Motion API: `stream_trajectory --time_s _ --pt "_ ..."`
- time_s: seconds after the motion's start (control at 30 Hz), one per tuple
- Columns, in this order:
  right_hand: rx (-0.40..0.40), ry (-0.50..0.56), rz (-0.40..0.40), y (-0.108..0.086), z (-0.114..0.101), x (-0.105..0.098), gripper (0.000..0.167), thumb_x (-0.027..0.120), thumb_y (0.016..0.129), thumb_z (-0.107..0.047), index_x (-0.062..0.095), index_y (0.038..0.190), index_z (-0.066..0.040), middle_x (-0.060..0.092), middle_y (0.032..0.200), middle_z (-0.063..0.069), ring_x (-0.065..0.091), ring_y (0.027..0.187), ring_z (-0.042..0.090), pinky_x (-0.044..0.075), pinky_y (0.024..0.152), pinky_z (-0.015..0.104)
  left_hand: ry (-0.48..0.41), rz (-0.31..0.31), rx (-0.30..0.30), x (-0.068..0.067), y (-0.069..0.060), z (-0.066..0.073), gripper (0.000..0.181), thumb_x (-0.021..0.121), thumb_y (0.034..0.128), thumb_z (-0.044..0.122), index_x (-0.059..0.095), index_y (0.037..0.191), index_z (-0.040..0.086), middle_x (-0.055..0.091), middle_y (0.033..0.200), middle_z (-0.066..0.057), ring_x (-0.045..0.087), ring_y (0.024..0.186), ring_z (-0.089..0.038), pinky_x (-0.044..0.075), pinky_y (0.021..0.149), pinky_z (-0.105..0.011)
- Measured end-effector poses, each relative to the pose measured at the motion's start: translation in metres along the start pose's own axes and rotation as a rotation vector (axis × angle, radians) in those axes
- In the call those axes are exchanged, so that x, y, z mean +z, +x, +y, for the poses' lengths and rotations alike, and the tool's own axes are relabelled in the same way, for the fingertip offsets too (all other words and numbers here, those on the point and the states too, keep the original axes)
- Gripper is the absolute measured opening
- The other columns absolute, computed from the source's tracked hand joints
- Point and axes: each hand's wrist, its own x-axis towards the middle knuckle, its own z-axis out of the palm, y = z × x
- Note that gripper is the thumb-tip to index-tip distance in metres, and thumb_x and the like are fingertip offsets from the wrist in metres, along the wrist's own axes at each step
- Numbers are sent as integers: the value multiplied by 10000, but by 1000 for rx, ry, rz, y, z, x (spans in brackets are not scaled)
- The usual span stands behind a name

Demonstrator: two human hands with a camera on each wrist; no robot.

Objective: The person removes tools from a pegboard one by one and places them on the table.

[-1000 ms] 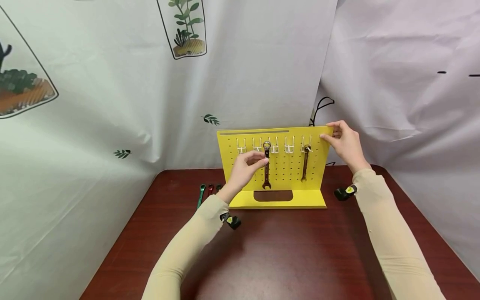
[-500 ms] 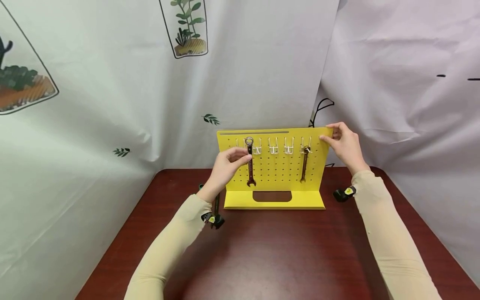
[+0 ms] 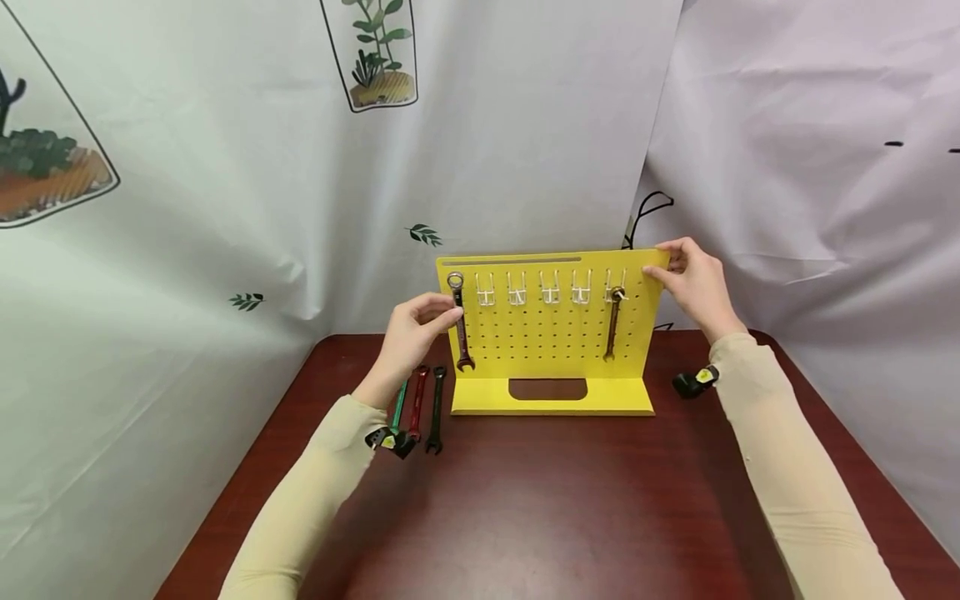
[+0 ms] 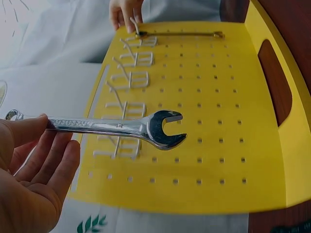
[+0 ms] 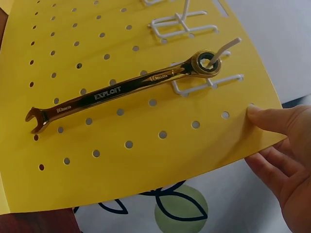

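Note:
My left hand (image 3: 411, 337) pinches a silver combination wrench (image 4: 104, 126) near its ring end, with the open jaw end hanging down. It is held in front of the left edge of a yellow pegboard (image 3: 551, 333), apart from the white hooks (image 3: 517, 292). At the board's upper right corner my right hand (image 3: 696, 279) grips the edge, thumb on the front face and fingers behind. Close to that hand a gold-coloured wrench (image 5: 121, 91) hangs by its ring on the rightmost hook. Several other hooks in the row bear nothing.
On the dark red table (image 3: 555, 500), left of the board's base, lie a green wrench (image 3: 401, 406), a red wrench (image 3: 417, 404) and a black wrench (image 3: 436, 408). The left forearm partly covers the green one. A printed white curtain (image 3: 525, 125) hangs behind.
My left hand has moved left with the silver wrench, from the middle of the hook row to the board's left edge. The right hand keeps its grip on the corner.

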Motion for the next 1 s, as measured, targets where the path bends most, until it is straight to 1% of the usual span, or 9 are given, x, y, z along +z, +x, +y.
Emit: stream_trajectory --time_s 0.13,0.27,0.33,0.47,0.6,0.73,0.83,0.9,1.0 --pt "-42 -19 29 3 -1 -3 420 743 940 -231 632 1284 -17 611 1123 164 579 947 267 425 672 156 6 36 0 -15 -3 -3 313 761 927 282 718 1121 39 727 1037 -90 689 938 -193 579 863 -394" --pt "-107 -30 71 5 2 -6 324 737 943 -171 696 1233 -31 615 1096 134 573 909 190 415 695 109 24 73 -15 -30 -8 -9 322 766 924 267 712 1112 11 723 1013 -67 682 916 -169 575 867 -367" --pt "-125 -20 86 5 4 -7 303 730 947 -165 712 1220 -32 631 1091 132 583 910 118 425 727 77 28 84 -28 -37 -11 -12 331 767 923 261 707 1118 0 720 1012 -54 684 914 -158 576 868 -350" --pt "-128 9 103 3 7 -8 290 718 954 -158 719 1209 -20 648 1094 141 542 887 -39 441 779 60 28 105 -52 -48 -17 -20 347 771 920 260 699 1135 -4 714 1005 -30 690 911 -139 578 847 -283" --pt "-135 16 106 3 8 -9 277 715 955 -139 720 1195 -2 652 1094 153 509 862 -110 446 788 55 24 128 -67 -60 -22 -28 350 765 926 232 687 1140 -33 708 975 -5 693 893 -115 576 837 -254" --pt "-132 14 103 3 9 -9 274 715 953 -132 718 1189 7 657 1101 159 503 839 -140 441 767 46 37 146 -98 -71 -27 -37 340 753 936 211 678 1142 -49 708 949 23 697 870 -89 573 825 -231" --pt "-117 3 94 4 9 -10 279 712 958 -151 717 1193 1 657 1105 155 513 841 -128 433 752 43 53 157 -129 -80 -29 -43 346 743 943 213 672 1151 -55 707 947 19 701 856 -85 578 816 -238" --pt "-106 -9 87 5 9 -10 285 708 963 -169 716 1197 -7 659 1109 151 538 860 -79 429 743 50 54 167 -153 -85 -30 -47 362 740 946 210 666 1164 -69 706 955 4 699 852 -86 582 810 -246" --pt "-84 -23 73 5 8 -11 298 702 970 -201 712 1206 -20 672 1107 149 591 891 43 432 726 84 56 173 -195 -91 -33 -51 389 728 954 206 651 1200 -86 694 994 -37 686 866 -78 587 826 -274"
